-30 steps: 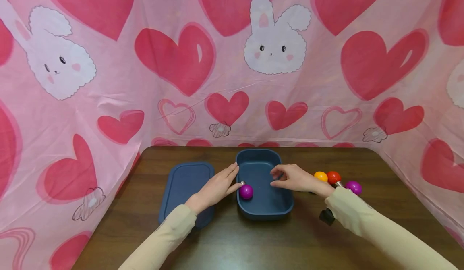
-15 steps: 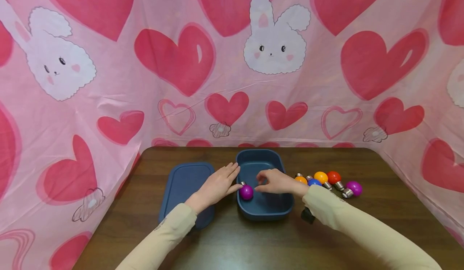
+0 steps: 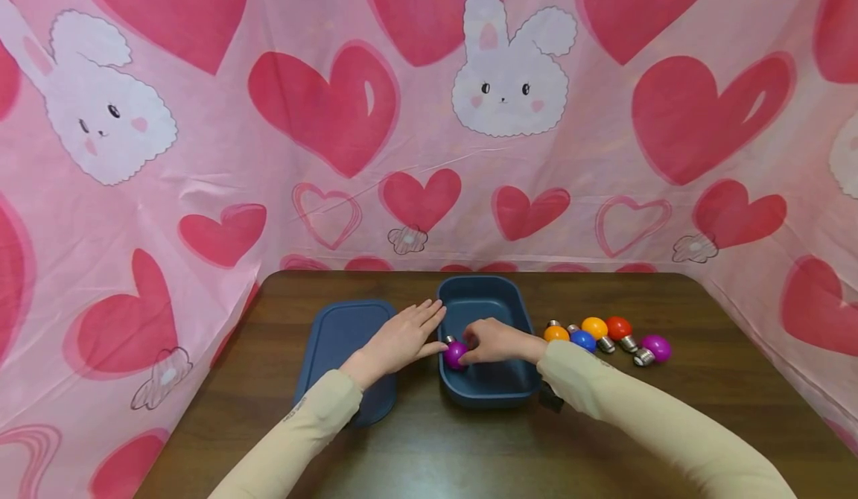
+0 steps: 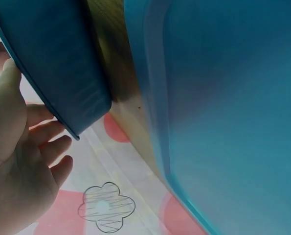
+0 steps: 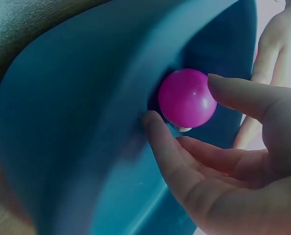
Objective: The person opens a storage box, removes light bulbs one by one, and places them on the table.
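Observation:
A purple light bulb (image 3: 455,354) lies against the left wall inside the dark blue box (image 3: 499,398). My right hand (image 3: 497,340) reaches down into the box, thumb and fingers curled around the bulb's round part. From the right wrist view, the thumb touches one side of the bulb (image 5: 187,98) and the index finger (image 5: 160,139) is at the other. My left hand (image 3: 400,335) rests on the box's left rim with its fingers extended. In the left wrist view these fingers (image 4: 52,147) lie along the box edge (image 4: 62,120).
A flat blue lid (image 3: 345,335) lies left of the box, partly under the left forearm. Right of the box are more bulbs: two orange, one blue (image 3: 583,341), one red (image 3: 618,328) and one purple (image 3: 660,347). A pink patterned cloth (image 3: 429,149) hangs behind the table.
My right hand has moved left across the box to the purple bulb, and its fingers have come around it. The bulbs at right have come into fuller view. My left hand stays in place.

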Motion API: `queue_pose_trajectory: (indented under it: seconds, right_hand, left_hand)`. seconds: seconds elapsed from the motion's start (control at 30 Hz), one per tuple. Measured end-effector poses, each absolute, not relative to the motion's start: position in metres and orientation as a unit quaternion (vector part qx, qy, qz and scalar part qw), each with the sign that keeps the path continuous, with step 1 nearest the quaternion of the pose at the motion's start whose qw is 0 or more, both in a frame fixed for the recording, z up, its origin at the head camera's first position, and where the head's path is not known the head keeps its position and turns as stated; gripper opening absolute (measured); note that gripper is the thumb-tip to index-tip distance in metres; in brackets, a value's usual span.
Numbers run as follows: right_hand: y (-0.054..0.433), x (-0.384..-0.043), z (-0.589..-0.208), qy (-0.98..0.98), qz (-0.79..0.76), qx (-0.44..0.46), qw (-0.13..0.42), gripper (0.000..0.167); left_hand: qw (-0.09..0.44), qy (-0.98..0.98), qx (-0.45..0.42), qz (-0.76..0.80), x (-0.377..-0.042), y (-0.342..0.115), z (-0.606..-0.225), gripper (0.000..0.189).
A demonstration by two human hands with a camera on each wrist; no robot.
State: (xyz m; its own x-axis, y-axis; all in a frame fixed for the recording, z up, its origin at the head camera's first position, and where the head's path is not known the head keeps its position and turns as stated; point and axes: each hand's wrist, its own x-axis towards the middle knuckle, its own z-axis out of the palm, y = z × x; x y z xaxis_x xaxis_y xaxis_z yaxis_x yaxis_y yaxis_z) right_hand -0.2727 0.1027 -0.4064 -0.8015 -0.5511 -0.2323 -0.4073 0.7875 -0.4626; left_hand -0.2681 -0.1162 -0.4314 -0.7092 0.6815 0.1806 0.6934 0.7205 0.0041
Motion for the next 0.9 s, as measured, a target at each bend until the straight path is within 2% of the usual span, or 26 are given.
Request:
queue_pose_trajectory:
  seconds: [0.23, 0.9]
  right_hand:
    - [0.097, -0.274, -0.408, 0.928, -0.198, -0.255, 0.185, 0.039]
    - [0.098, -0.279, -0.406, 0.932, -0.211, -0.217, 0.198, 0.038]
  left_hand:
    - [0.071, -0.925, -0.37, -0.045, -0.267, -0.117, -0.431, 0.071]
    - [0.051, -0.931, -0.357, -0.054, -0.266, -0.115, -0.43, 0.07]
